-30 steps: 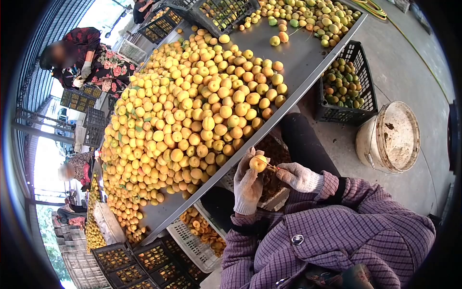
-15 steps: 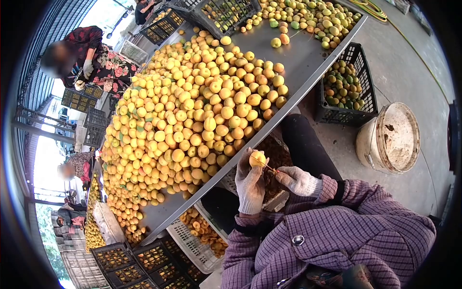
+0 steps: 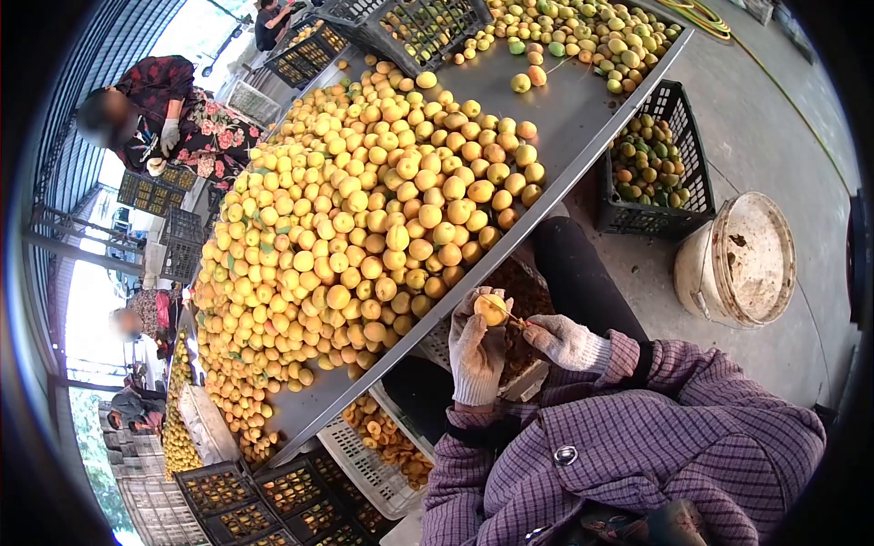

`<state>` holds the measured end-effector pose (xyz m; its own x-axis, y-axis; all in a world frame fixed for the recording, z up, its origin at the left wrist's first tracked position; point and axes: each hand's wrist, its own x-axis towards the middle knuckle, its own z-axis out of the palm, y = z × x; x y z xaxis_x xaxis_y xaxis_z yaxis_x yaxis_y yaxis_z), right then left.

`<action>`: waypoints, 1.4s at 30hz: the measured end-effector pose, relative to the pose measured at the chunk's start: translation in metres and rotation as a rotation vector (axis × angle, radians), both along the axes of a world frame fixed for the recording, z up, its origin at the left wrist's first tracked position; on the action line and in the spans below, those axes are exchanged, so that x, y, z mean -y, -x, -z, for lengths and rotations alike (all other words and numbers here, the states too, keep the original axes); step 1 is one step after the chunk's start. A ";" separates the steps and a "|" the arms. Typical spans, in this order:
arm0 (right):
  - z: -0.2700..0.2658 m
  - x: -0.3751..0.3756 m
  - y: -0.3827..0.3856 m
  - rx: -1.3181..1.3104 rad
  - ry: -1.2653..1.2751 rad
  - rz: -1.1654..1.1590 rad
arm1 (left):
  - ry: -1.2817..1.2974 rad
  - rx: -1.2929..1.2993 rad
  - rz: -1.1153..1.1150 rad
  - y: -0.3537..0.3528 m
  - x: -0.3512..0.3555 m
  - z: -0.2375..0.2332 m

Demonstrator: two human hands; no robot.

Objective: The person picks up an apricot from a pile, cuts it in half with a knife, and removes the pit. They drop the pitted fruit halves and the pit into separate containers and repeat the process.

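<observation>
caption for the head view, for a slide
Gloved left hand holds a yellow fruit, right hand a thin tool, beside a metal table heaped with more fruit.

Both our arms bend inward, bringing our gloved hands close together. Our left hand (image 3: 478, 350) stands upright, its stained fingers and thumb curled in a grip; our right hand (image 3: 569, 343) reaches across from the side, thumb and fingers pinched.

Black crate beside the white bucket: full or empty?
Neither, partly filled: green and orange fruit lies in the black crate, and bare slotted wall shows above it.
</observation>
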<state>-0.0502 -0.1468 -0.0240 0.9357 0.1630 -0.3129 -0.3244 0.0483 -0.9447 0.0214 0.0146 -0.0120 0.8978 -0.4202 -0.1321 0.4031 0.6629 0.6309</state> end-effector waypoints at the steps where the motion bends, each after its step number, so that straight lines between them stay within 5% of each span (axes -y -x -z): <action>1: -0.005 0.001 0.000 -0.011 -0.006 -0.009 | 0.005 -0.001 -0.018 0.000 0.000 -0.001; 35: -0.010 0.006 -0.012 -0.075 0.205 -0.112 | -0.141 0.011 0.134 -0.003 0.004 -0.009; 40: 0.048 -0.010 -0.019 0.211 0.158 0.040 | -0.012 -0.087 0.144 -0.001 0.015 0.002; 42: 0.033 -0.003 -0.026 0.221 0.077 -0.023 | -0.056 -0.078 0.141 -0.008 0.009 -0.001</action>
